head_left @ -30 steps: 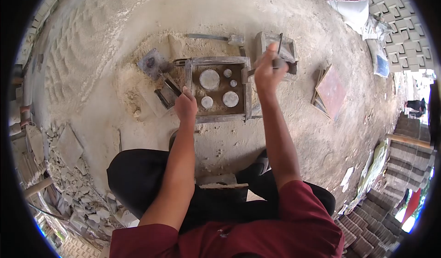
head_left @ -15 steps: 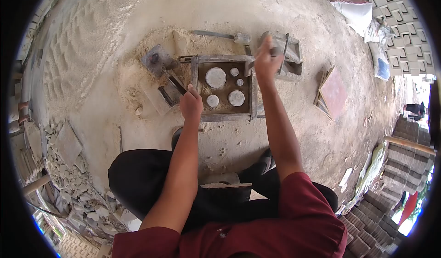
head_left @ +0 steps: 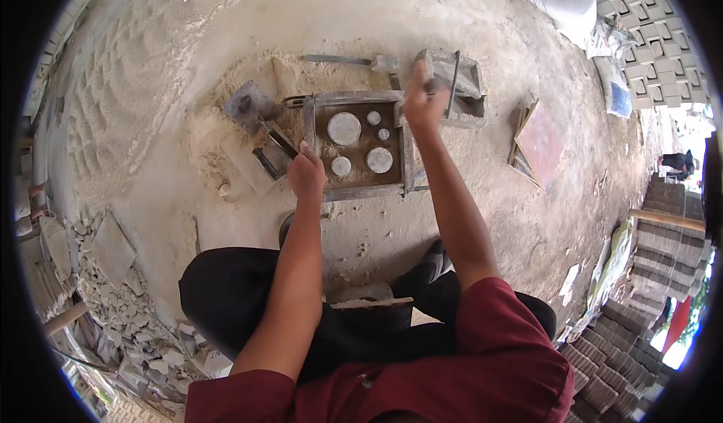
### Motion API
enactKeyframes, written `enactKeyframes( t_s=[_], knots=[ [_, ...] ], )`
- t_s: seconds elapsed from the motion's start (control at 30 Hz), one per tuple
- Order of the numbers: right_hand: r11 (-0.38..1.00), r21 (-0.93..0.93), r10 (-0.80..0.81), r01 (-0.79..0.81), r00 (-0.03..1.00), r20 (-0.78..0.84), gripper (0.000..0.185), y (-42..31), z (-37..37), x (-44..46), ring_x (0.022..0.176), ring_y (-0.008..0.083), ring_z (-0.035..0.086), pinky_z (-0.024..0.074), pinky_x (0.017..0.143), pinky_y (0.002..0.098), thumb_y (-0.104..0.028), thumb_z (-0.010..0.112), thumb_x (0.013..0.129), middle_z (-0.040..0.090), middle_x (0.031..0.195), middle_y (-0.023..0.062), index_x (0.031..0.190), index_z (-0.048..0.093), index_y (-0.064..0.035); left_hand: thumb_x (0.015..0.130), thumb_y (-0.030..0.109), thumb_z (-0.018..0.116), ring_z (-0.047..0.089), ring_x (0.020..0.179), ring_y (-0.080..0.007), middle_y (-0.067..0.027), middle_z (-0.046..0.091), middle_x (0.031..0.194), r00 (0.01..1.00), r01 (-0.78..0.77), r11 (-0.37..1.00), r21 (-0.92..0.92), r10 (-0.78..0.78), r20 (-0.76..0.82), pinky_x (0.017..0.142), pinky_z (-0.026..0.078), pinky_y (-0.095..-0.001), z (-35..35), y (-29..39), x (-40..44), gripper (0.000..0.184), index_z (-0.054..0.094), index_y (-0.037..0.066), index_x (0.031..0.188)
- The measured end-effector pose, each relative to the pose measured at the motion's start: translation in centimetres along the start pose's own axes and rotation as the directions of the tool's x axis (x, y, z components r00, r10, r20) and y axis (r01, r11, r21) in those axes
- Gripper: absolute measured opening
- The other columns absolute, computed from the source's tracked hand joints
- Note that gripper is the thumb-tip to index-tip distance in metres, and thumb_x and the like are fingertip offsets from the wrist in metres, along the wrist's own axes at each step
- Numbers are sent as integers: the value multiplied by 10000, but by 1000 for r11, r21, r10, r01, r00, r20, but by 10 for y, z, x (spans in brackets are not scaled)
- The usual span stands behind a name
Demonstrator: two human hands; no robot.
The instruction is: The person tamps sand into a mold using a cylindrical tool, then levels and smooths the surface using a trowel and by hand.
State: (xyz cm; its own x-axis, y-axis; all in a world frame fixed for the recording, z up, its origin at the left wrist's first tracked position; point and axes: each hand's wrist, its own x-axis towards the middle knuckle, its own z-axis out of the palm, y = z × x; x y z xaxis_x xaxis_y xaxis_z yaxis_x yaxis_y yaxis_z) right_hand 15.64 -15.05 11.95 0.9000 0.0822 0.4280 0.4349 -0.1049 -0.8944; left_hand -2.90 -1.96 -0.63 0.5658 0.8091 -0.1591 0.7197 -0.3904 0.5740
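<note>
A grey rectangular moulding frame (head_left: 361, 192) lies on the sandy ground. Packed sand fills it, with several pale round discs (head_left: 345, 129) of different sizes set in its surface. My left hand (head_left: 307, 171) is closed around the frame's left wall, its thumb uppermost. Over the frame's upper right corner, my right hand (head_left: 426, 103) grips a small tool with a dark, rounded end; motion blur and the fingers hide its kind. A dark bar-like tool (head_left: 280, 138) lies just beyond my left hand, by a flat grey plate (head_left: 250, 103).
A second open frame (head_left: 468, 80) with a bar across it lies to the upper right. Beyond the first frame lies a long flat-bladed tool (head_left: 339, 59). Stacked boards (head_left: 538, 144) are at right, broken rubble (head_left: 135, 302) at lower left, and white sacks (head_left: 568, 13) at upper right.
My right hand has shifted left and slightly down over the frame's corner, still gripping the tool. My left hand stays at the left wall. The whole view has slid slightly.
</note>
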Motion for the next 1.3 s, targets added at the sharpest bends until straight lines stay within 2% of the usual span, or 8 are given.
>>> enactKeyframes(
  t_s=[0.33,0.4,0.53,0.63,0.73,0.87,1.1,1.3],
  knots=[
    [986,14,162,-165,980,114,512,-17,-22,10,386,47,296,202,361,262,-223,479,991,350,452,-48,506,344,-130,1000,393,254,613,753,-461,-293,628,756,999,-28,1000,-5,27,-36,687,490,-547,3,-1,4,653,642,-56,728],
    [927,260,270,-271,962,37,516,-44,-30,17,370,56,315,222,355,256,-231,476,987,371,440,-30,503,331,-129,1000,397,250,613,754,-463,-294,629,761,1000,-10,999,-38,10,1,687,493,-548,6,-3,4,658,643,-55,727],
    [990,-138,-18,27,998,67,507,-10,-23,-19,384,50,335,249,368,250,-224,474,989,360,437,-41,508,334,-144,1002,390,248,615,761,-463,-299,629,766,1000,15,1000,13,-16,4,694,495,-548,6,-1,5,658,645,-62,737],
    [926,210,302,-313,949,85,499,-44,-38,2,400,49,364,256,382,246,-233,492,983,409,450,-27,511,373,-123,988,442,273,616,768,-462,-300,631,772,1000,-8,1000,-19,8,-4,705,495,-547,9,-5,3,676,651,-68,756],
    [989,-65,140,-134,986,92,551,-16,-43,-36,454,64,386,295,419,276,-318,477,984,424,457,-16,502,456,-52,955,542,305,623,774,-455,-299,632,769,1000,-27,999,-31,27,-16,708,498,-539,0,0,5,738,653,-84,776],
    [940,23,336,-341,934,120,557,-43,-51,-18,462,62,373,279,417,285,-353,472,986,407,467,-25,522,422,-50,915,635,314,631,770,-444,-293,635,758,997,2,1000,19,-3,77,691,503,-519,0,3,6,815,652,-95,784],
    [965,-66,260,-255,963,70,532,-54,-60,-47,388,42,310,235,381,262,-310,475,994,375,437,-42,514,353,-116,891,653,363,618,817,-458,-308,633,805,978,82,995,-54,-70,195,707,474,-517,-5,0,8,814,658,-101,805],
    [961,-21,275,-274,960,48,514,-32,-60,-78,438,43,317,233,403,261,-301,472,994,371,469,-47,527,387,-105,891,668,337,639,769,-434,-286,641,754,998,42,999,-20,-42,43,683,508,-500,2,-2,7,837,671,-90,777]
  ],
)
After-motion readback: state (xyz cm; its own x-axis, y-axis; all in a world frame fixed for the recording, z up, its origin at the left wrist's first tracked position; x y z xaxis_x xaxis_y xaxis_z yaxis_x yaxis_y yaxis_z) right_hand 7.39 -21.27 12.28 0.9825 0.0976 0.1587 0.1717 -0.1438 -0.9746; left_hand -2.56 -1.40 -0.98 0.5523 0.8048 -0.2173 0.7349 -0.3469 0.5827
